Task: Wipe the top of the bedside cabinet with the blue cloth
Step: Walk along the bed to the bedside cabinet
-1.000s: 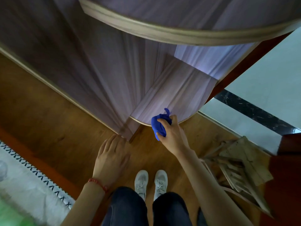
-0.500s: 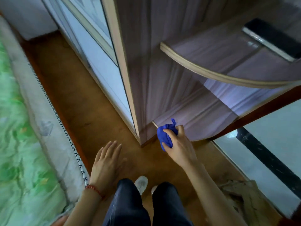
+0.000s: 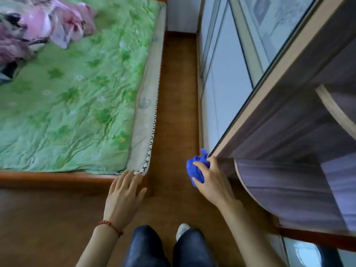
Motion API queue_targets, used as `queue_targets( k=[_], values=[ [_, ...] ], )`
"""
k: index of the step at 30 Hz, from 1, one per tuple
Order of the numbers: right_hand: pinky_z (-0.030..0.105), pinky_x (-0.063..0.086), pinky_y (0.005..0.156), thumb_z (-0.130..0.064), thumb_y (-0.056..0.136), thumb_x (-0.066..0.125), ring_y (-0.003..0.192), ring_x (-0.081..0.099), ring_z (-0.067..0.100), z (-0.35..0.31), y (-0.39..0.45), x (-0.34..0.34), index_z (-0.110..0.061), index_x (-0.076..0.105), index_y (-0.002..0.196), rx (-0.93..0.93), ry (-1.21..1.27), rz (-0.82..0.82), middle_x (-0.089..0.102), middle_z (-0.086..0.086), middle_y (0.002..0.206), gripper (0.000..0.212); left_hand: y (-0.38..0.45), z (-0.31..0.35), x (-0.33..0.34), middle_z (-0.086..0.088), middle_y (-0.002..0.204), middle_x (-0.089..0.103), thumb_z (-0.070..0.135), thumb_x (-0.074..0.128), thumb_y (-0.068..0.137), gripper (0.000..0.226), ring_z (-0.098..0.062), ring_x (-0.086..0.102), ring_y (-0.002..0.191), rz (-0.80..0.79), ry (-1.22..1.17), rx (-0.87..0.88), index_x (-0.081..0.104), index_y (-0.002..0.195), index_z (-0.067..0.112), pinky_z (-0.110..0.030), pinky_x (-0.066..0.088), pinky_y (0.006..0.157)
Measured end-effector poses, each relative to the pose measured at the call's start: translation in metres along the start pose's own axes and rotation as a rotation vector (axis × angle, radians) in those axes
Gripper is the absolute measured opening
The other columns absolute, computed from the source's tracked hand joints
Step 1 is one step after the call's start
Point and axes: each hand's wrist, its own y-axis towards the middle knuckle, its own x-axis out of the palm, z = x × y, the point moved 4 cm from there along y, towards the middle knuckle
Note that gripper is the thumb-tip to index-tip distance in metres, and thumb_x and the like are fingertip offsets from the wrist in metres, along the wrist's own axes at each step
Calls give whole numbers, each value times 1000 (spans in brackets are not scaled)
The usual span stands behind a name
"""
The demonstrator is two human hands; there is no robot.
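My right hand [image 3: 212,182] grips a bunched blue cloth [image 3: 195,168] in the air, just left of the corner of a purple-grey wooden shelf unit [image 3: 285,132]. Its low curved shelf [image 3: 289,184] lies to the right of the hand. My left hand [image 3: 123,197] hangs free with fingers straight and spread, above the wooden floor near the bed's corner, holding nothing. No bedside cabinet can be told apart in this view.
A bed with a green quilt [image 3: 73,97] and a pink bundle of bedding [image 3: 38,29] fills the left. A narrow strip of wooden floor [image 3: 175,105] runs between the bed and a wardrobe with pale sliding doors [image 3: 221,78]. My legs [image 3: 165,247] are at the bottom.
The view has swung left from the shelf unit to the bed and the aisle. My right hand still grips the cloth, now off the low shelf. My left hand stays spread.
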Motion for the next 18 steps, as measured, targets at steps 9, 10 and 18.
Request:
queue_targets(
  k=[9, 10, 18],
  values=[
    [39, 50, 76, -23, 79, 64, 94, 56, 36, -167, 34, 71, -12, 54, 119, -302, -55, -143, 44, 17, 118, 43, -94, -147, -34, -25, 114, 63, 52, 11, 95, 78, -41, 58, 108, 132, -65, -331, 64, 109, -4, -56, 46, 87],
    [39, 49, 77, -23, 79, 64, 96, 56, 36, -188, 35, 80, -12, 54, 120, -330, -54, -157, 43, 18, 119, 43, -106, -164, -38, -25, 114, 63, 52, 12, 95, 77, -41, 58, 107, 150, -69, -366, 64, 108, -3, -56, 46, 86],
    [42, 50, 75, -23, 76, 66, 93, 55, 38, -345, 37, 154, -14, 55, 117, -613, -40, -300, 44, 19, 116, 43, -205, -280, -57, -23, 115, 63, 52, 10, 96, 77, -38, 58, 109, 205, -124, -704, 64, 111, -1, -54, 45, 88]
  ],
)
